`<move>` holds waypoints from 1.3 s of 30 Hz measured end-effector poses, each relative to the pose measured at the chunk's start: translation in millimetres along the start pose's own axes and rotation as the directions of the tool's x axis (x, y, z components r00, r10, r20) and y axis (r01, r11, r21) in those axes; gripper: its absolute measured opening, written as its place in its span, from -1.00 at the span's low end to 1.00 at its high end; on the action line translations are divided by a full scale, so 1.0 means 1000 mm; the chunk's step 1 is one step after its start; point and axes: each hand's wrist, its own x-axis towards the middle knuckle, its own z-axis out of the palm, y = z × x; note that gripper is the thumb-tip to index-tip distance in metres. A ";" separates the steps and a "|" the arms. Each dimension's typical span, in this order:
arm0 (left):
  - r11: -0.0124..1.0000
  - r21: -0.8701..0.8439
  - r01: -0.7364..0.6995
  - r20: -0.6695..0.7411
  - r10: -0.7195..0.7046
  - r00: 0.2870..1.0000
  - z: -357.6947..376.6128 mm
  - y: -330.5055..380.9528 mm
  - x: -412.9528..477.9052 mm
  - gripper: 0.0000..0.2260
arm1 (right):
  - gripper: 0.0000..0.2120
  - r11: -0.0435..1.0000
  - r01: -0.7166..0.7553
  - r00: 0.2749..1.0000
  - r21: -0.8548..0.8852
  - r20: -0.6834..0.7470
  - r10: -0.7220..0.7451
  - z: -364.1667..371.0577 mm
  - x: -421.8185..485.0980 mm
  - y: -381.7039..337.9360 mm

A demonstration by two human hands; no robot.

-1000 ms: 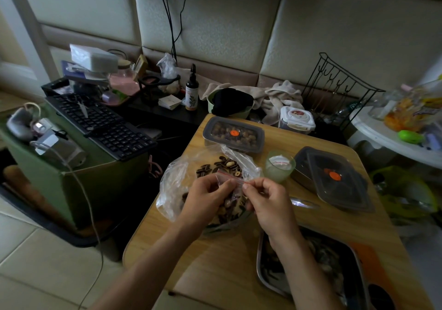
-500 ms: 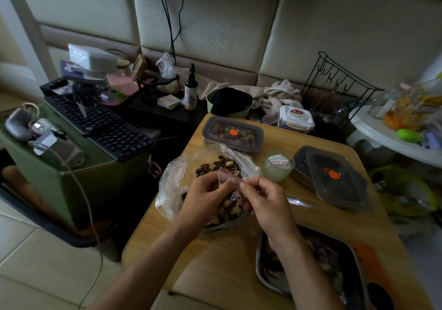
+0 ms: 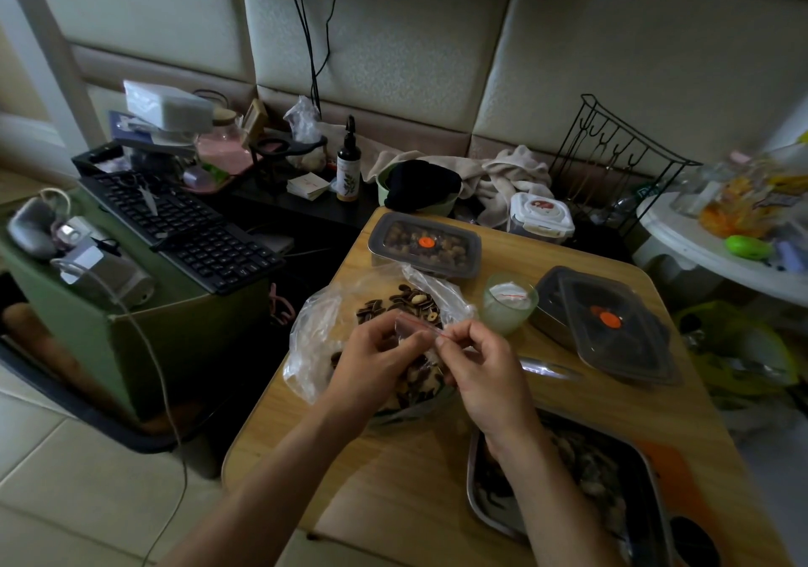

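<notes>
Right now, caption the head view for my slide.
Left hand and right hand pinch a small clear red-sealed zip bag over a large clear plastic bag of dark striped seeds.

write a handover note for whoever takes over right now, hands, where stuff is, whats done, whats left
Hands: left hand pinches one end of the small zip bag at its red strip; right hand pinches the other end.
Things: it is held above the big clear bag of dark striped pieces on the table; the green cup beside it holds what look like more small bags.
Done: the lidded container behind looks filled.
Left: probably open the strip and fill from the big bag; the small bag's contents are hidden.
</notes>
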 end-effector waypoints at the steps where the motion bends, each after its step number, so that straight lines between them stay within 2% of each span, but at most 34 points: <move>1: 1.000 -0.004 0.003 0.002 -0.003 1.000 -0.001 0.000 0.000 -0.91 | -0.86 1.000 0.004 1.000 -0.002 0.008 -0.004 -0.001 0.000 0.000; 8: 1.000 0.000 0.008 0.006 -0.008 1.000 -0.001 0.002 -0.001 -0.89 | -0.87 1.000 -0.022 0.999 0.019 0.026 0.021 -0.003 -0.001 0.000; 15: 0.999 -0.027 0.039 -0.037 -0.040 0.999 0.002 0.002 -0.002 -0.86 | -0.89 0.999 -0.032 0.997 -0.011 -0.077 0.031 -0.004 0.004 0.005; 20: 0.998 -0.041 0.052 -0.062 -0.054 0.997 -0.001 0.000 -0.001 -0.87 | -0.90 0.999 -0.053 0.996 0.004 -0.066 0.053 -0.002 0.003 0.004; 25: 0.997 -0.063 0.034 -0.058 -0.037 0.998 0.000 0.002 -0.002 -0.89 | -0.89 0.999 -0.038 0.998 0.028 -0.040 0.039 -0.002 0.003 0.002; 33: 0.995 -0.091 0.028 -0.047 -0.032 0.998 0.004 0.005 -0.004 -0.88 | -0.88 0.999 0.022 0.998 -0.026 -0.059 -0.023 -0.002 0.004 0.005; 39: 0.990 -0.129 0.057 -0.068 -0.066 0.995 0.001 0.002 -0.002 -0.88 | -0.88 1.000 0.011 0.998 -0.027 -0.067 -0.013 -0.003 0.004 0.005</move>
